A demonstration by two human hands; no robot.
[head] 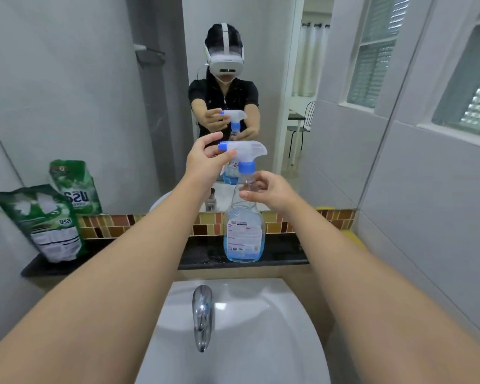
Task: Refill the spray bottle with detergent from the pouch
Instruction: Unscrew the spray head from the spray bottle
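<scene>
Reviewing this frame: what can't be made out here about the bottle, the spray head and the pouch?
Head view only:
- Green pouch: motion-blurred; small print unreadable, and whether it is opened cannot be told.
- Spray head: its dip tube is thin and clear, partly behind the right hand; the lower end cannot be traced.
- Left hand: it hides the trigger.
- Spray bottle: the label text is too small to read.

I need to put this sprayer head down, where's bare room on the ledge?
Free: the black ledge between the green pouch and the spray bottle, and right of the bottle. Crowded at the far left around the pouch.
</scene>
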